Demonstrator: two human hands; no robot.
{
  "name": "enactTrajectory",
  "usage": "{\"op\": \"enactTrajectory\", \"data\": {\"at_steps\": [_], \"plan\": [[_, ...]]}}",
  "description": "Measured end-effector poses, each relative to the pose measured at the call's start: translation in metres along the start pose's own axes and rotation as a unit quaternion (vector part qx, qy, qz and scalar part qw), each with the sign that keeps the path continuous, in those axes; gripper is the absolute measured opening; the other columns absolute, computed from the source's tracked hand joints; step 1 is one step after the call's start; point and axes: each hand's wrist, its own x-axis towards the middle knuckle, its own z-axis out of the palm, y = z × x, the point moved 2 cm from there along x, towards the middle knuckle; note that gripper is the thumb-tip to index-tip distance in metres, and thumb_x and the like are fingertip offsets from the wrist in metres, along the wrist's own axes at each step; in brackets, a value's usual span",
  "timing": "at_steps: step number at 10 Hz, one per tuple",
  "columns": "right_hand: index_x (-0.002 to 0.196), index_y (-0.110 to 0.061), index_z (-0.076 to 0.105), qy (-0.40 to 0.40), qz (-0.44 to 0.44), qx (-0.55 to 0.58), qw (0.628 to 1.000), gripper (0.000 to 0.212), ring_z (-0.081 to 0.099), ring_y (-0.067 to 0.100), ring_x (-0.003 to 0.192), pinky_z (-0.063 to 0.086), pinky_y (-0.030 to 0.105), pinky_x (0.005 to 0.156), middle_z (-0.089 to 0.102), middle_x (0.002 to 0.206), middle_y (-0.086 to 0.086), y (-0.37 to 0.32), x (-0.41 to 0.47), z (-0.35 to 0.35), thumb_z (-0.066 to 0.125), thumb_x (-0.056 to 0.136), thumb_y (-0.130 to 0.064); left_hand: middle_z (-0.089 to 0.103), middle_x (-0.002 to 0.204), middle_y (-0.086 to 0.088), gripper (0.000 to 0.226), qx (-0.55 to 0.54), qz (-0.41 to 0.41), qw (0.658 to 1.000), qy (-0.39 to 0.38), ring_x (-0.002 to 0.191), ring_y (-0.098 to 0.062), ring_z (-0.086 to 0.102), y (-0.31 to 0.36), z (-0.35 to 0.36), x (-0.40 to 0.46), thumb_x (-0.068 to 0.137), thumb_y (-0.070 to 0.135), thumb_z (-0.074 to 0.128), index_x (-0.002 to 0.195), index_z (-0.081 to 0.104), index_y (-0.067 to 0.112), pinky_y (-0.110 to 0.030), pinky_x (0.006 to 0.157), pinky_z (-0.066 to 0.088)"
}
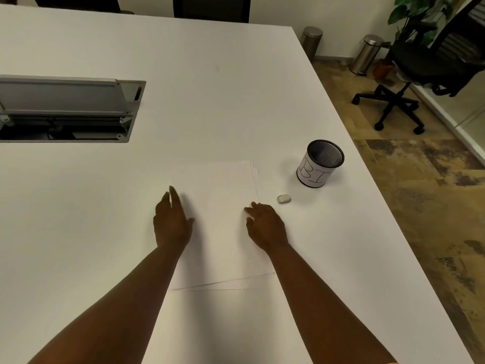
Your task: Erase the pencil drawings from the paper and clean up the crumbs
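Note:
White sheets of paper [217, 195] lie stacked on the white table [183, 74] in front of me; no pencil marks show on the top sheet from here. My left hand [172, 219] rests at the paper's left edge, fingers stretched out, holding nothing. My right hand [265, 224] sits on the paper's right side with fingers loosely curled, fingertips touching the sheet. A small white eraser [283, 198] lies on the table just right of the paper, a short way beyond my right hand. A mesh cup with a paper label reading "BI" [319, 164] stands behind the eraser.
An open grey cable hatch [68, 109] is set into the table at the far left. The table's right edge runs diagonally past the cup. On the floor beyond are a black office chair [425, 74], two metal bins [367, 53] and a plant [414, 17].

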Motion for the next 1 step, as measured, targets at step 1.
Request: {"op": "enactTrajectory", "data": {"at_steps": [1], "plan": [[0.138, -0.013, 0.036, 0.022, 0.004, 0.002, 1.000, 0.045, 0.023, 0.017, 0.140, 0.018, 0.030, 0.113, 0.032, 0.149, 0.006, -0.0045, 0.0036, -0.0129, 0.041, 0.095, -0.024, 0.007, 0.157, -0.016, 0.086, 0.082, 0.133, 0.987, 0.022, 0.145, -0.031, 0.008, 0.0050, -0.0063, -0.0004, 0.088, 0.021, 0.061, 0.147, 0.001, 0.001, -0.041, 0.117, 0.016]]}}
